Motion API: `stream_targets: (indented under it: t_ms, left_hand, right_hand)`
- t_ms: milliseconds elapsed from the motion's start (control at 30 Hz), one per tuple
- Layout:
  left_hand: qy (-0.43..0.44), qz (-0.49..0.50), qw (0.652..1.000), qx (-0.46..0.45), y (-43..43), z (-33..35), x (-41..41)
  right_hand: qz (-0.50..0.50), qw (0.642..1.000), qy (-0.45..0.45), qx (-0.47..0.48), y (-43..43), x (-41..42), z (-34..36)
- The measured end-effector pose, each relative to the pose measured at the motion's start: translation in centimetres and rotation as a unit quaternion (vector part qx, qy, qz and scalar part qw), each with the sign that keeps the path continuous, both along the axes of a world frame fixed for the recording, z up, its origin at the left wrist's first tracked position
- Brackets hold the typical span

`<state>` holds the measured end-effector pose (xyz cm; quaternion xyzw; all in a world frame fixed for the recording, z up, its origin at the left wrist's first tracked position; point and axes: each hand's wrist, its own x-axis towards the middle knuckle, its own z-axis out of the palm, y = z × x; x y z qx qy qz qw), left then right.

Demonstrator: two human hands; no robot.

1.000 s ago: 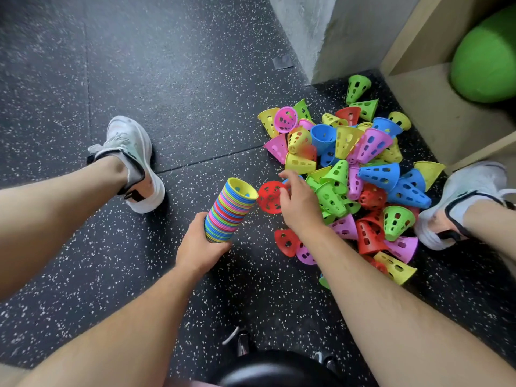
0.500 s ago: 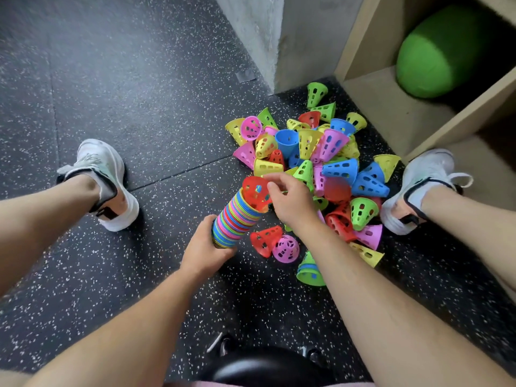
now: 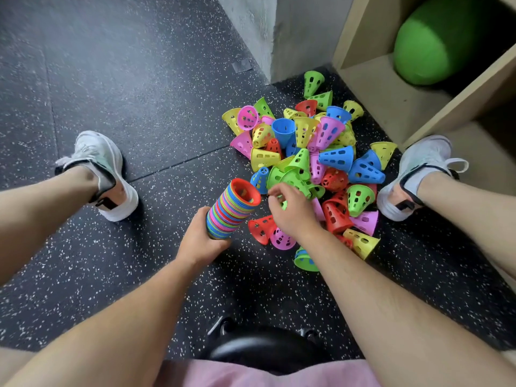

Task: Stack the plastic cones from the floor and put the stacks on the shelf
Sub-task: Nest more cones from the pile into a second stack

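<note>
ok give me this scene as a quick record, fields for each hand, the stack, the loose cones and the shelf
left hand: grips the lower end of the cone stack
cone stack: many colours nested, tilted toward the pile, red cone at its open top end
right hand: fingers curled at a green cone on the pile's near edge; grip unclear
loose cones: mixed heap on the floor beside the shelf
shelf: wooden, holds a green ball, no stacks visible

one stack of cones (image 3: 229, 212), roughly forty loose cones (image 3: 336, 159) heaped on the floor (image 3: 125, 79), exact count unclear, two white shoes (image 3: 103, 169), one green ball (image 3: 435, 43), one shelf (image 3: 391, 107)
</note>
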<state>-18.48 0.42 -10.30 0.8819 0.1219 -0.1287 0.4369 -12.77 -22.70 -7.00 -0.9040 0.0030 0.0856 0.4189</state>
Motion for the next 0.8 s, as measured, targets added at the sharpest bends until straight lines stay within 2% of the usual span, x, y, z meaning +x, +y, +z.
stream_targets:
  t_ms: [100,200,333,400,533,633,700,800]
  left_hand:
    - [-0.001,0.007,1.000,-0.004,0.4,0.0,-0.3]
    - [0.001,0.011,1.000,-0.009,0.8,-0.2,-0.5]
    - [-0.003,0.016,1.000,-0.016,1.1,-0.4,-0.6]
    - [-0.001,0.016,1.000,-0.015,1.0,-0.4,-0.6]
    - [0.005,0.020,1.000,-0.015,1.0,-0.4,-0.5]
    - [0.007,0.025,1.000,-0.016,1.0,-0.4,-0.3]
    - [0.009,0.023,1.000,-0.014,1.0,-0.4,-0.3]
    - [0.017,0.017,1.000,-0.008,1.0,-0.6,-0.3]
  right_hand:
    - [0.139,0.984,0.007,-0.112,-0.3,-1.8,-1.7]
    - [0.229,0.953,0.023,-0.196,0.4,-3.1,-2.8]
    - [0.287,0.916,0.030,-0.279,1.1,-3.3,-3.3]
    - [0.287,0.910,0.015,-0.299,1.4,-3.0,-3.3]
    - [0.187,0.950,-0.001,-0.250,1.4,-1.9,-3.3]
    - [0.045,0.987,-0.054,-0.147,1.0,-0.5,-2.6]
    - [-0.038,0.993,-0.088,-0.076,0.7,0.0,-1.4]
    - [-0.109,0.989,-0.095,0.015,0.6,0.5,0.7]
